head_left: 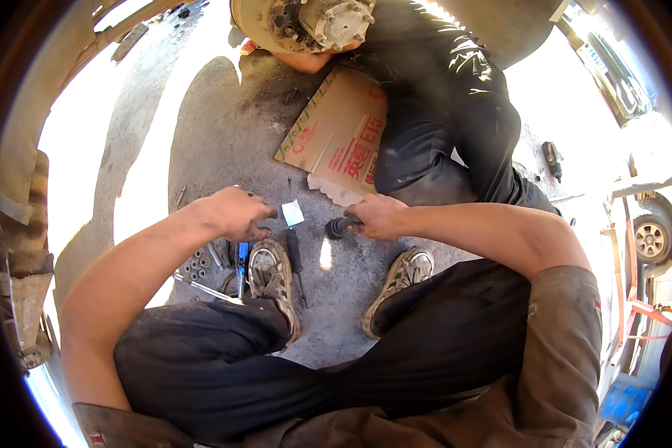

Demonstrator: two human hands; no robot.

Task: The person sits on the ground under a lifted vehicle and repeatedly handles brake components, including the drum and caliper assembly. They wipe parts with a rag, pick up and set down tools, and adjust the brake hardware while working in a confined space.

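Note:
My right hand (381, 216) is closed around one end of a dark, short cylindrical part (339, 228), held low over the concrete between my shoes; its exact kind is unclear. My left hand (239, 214) hangs over the ground by my left shoe, fingers bent and apart, with nothing visible in them. Just right of its fingertips lies a small white-blue packet (293, 213). Below the packet a screwdriver with a black handle (294, 250) lies beside my left shoe (271, 272).
Loose nuts (196, 265), a blue-handled tool (243, 257) and a long metal bar (205, 288) lie left of my shoe. A flattened cardboard sheet (340, 134) lies ahead, with another person in dark clothes (455, 127) on it. A wheel hub (336, 22) is overhead. A dark tool (552, 161) lies far right.

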